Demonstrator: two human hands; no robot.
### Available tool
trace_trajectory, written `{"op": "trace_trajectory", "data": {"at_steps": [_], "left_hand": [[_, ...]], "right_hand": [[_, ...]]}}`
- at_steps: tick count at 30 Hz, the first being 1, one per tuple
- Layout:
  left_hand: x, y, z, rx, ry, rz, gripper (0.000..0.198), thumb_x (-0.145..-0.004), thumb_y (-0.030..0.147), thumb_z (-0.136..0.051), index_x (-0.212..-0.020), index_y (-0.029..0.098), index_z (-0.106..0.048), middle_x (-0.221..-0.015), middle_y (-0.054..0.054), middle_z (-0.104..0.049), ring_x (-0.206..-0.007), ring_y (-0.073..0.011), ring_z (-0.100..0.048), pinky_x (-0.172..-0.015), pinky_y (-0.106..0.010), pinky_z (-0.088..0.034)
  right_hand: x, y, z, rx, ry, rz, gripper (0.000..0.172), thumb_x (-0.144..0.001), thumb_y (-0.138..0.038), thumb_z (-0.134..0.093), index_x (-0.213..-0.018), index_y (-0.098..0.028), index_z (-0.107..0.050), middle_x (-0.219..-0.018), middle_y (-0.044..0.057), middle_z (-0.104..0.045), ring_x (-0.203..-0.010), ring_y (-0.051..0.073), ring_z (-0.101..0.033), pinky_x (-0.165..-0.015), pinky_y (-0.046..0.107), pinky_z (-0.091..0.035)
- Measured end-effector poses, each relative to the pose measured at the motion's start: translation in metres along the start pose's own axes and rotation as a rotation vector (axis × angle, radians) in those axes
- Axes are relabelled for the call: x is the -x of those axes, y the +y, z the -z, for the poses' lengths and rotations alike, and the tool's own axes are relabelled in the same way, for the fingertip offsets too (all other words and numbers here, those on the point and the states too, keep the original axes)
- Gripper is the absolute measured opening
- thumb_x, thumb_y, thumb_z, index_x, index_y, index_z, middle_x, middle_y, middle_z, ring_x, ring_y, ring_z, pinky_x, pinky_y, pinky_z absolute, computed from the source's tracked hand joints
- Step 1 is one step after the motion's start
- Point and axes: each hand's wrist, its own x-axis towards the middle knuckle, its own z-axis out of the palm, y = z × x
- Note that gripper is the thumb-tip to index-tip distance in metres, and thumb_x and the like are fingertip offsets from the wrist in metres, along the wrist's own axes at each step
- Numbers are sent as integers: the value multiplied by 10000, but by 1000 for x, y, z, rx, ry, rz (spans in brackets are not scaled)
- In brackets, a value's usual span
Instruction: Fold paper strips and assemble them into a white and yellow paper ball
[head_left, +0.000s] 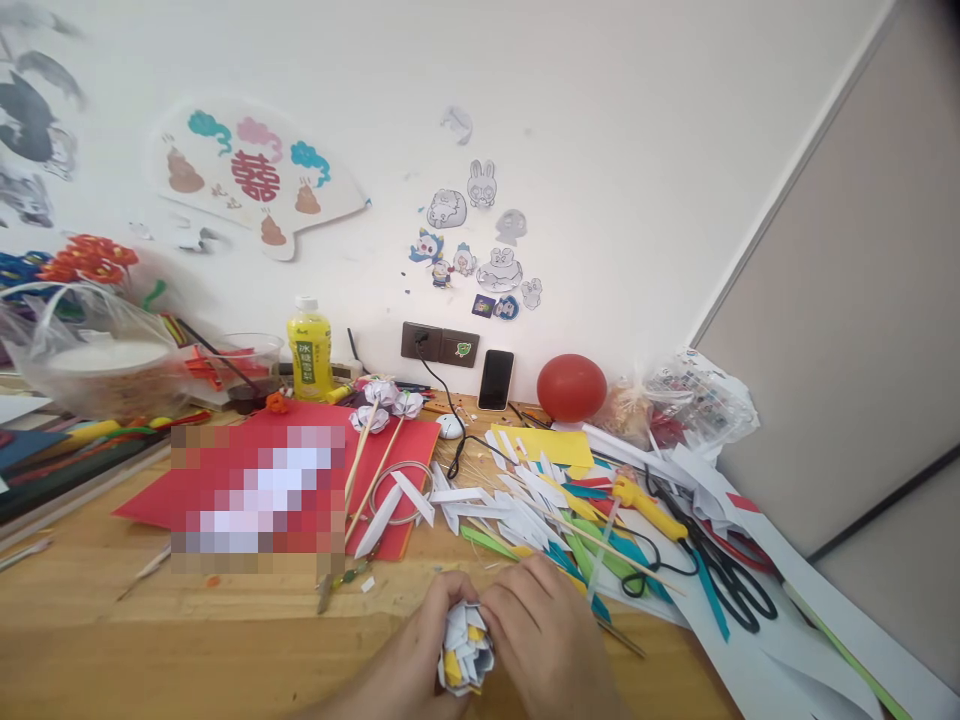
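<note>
Near the bottom centre of the head view is a folded paper piece (466, 650), white with yellow parts, made of layered points. My left hand (425, 640) is wrapped round its left side, thumb and fingers closed on it. My right hand (536, 625) lies against its right edge with fingers bent together, gripping the paper there. The right fingertips are partly hidden. Just beyond both hands lie loose folded white strips (525, 520) and green strips (592, 550).
A yellow glue gun (649, 508) and black scissors (731, 580) lie to the right. White paper flowers on sticks (377, 405) rest on red paper (262, 430). A yellow bottle (309, 350), a phone (496, 380) and a red balloon (571, 388) stand by the wall.
</note>
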Motion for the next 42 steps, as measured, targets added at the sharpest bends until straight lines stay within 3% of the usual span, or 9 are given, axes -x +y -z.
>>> {"op": "trace_trajectory", "data": {"at_steps": [6,11,17,23,28,36,42], "left_hand": [[-1,0,-1,1,16,-37,482,-606,-21,-437,-987,228,-279,-854,9,-520,-766,-138,-544,-653,-225,-441],[1,5,-1,-11,26,-61,492,-622,-22,-434,-1015,236,-289,-897,1,-532,-798,-137,-556,-686,-224,-447],[2,4,-2,-2,38,-33,495,-598,-17,-445,-999,234,-299,-871,8,-537,-771,-131,-553,-674,-216,-455],[0,-2,-2,-8,28,-9,495,-592,4,-464,-1010,232,-328,-885,-3,-566,-781,-149,-560,-690,-234,-470],[2,-11,-4,-51,34,-37,716,-578,-16,-470,-1176,248,-179,-1143,-72,-520,-1018,-205,-522,-841,-289,-445],[4,-10,-6,-120,26,-48,736,-585,-33,-442,-1192,263,-148,-1093,-53,-558,-972,-194,-558,-783,-273,-477],[3,-8,-5,-128,39,-88,748,-579,-43,-442,-1196,258,-144,-1188,-82,-504,-1080,-206,-502,-870,-300,-443]], "right_hand": [[-3,2,8,-97,-79,-44,220,-870,-159,-383,-738,-175,-559,-669,27,-570,-635,156,-479,-548,270,-362],[-5,1,13,-144,-99,-126,232,-859,-191,-382,-662,-177,-505,-672,28,-544,-642,153,-480,-535,261,-363],[-4,2,7,-100,-108,-43,288,-877,-138,-333,-692,-166,-552,-640,34,-552,-619,152,-470,-540,268,-374],[-1,6,5,-62,-113,15,233,-862,-152,-400,-693,-171,-560,-629,17,-551,-614,143,-476,-542,261,-381],[0,5,8,-113,-107,3,223,-857,-143,-408,-697,-171,-562,-651,16,-567,-623,139,-473,-568,265,-390],[-1,4,14,-291,-88,-172,218,-845,-179,-442,-647,-183,-532,-645,7,-557,-640,139,-471,-551,255,-367],[-1,3,10,-308,-129,-124,248,-873,-154,-388,-694,-181,-556,-674,11,-590,-648,137,-481,-577,263,-384]]}}
